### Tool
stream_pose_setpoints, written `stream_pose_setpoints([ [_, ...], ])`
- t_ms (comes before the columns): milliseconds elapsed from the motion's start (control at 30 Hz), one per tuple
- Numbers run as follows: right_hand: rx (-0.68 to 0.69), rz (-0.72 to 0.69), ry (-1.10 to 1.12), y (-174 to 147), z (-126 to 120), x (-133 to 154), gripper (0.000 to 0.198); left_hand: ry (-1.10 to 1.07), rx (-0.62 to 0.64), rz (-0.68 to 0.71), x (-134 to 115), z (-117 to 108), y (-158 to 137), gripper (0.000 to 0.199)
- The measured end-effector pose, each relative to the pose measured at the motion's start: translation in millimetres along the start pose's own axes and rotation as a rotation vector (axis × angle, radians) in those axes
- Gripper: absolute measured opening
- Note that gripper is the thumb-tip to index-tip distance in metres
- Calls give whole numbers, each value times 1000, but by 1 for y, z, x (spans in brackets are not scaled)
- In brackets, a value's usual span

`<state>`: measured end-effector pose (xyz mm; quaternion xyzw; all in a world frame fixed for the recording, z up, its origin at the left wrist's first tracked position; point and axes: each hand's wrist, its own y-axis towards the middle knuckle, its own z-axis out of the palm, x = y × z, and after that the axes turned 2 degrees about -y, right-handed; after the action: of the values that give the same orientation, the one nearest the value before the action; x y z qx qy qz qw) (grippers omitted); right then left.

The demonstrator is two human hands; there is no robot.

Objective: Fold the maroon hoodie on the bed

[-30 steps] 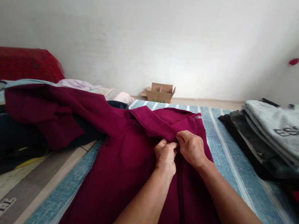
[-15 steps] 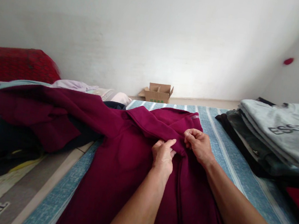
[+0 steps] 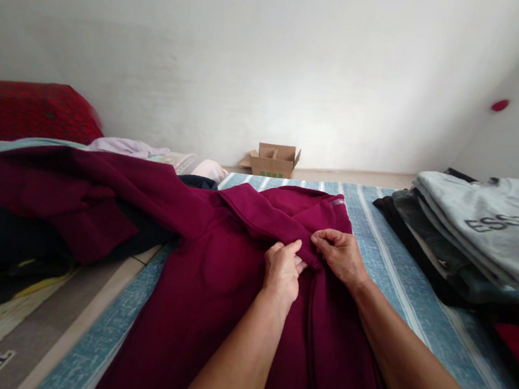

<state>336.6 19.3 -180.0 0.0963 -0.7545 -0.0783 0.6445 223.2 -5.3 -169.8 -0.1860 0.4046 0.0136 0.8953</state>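
Observation:
A maroon long-sleeved sweatshirt (image 3: 231, 267) lies spread in front of me, with one sleeve (image 3: 113, 178) stretched out to the left. Another part of it, apparently the other sleeve (image 3: 266, 218), is folded across the upper body. My left hand (image 3: 284, 271) grips the lower edge of this folded part, thumb on top and some fingers tucked under the cloth. Just to the right, my right hand (image 3: 340, 256) pinches the same fold between thumb and fingertips. The far end of the sweatshirt has a light label or print (image 3: 337, 201).
Blue striped cloth (image 3: 377, 248) covers the surface beneath. At right stands a stack of folded clothes, topped by a grey shirt (image 3: 506, 211) with dark lettering. Dark garments (image 3: 5, 237) lie heaped at left. An open cardboard box (image 3: 273, 161) sits near the wall.
My right hand has shifted slightly left, closer to my left hand, and now pinches the fold. My left hand and the sweatshirt stay almost unchanged.

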Motion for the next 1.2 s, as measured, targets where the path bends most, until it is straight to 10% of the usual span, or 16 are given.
stream_pose_setpoints([
  [467, -50, -234, -481, -3, 1, 6, 19, -16, -22, -46, -2, 0, 1, 23],
  [767, -106, 79, 264, 2, -6, 2, 26, -59, 6, -43, -1, 0, 3, 14],
  [1200, 68, 55, 297, 3, -21, -1, 26, 5, -36, -53, -3, 2, 3, 11],
])
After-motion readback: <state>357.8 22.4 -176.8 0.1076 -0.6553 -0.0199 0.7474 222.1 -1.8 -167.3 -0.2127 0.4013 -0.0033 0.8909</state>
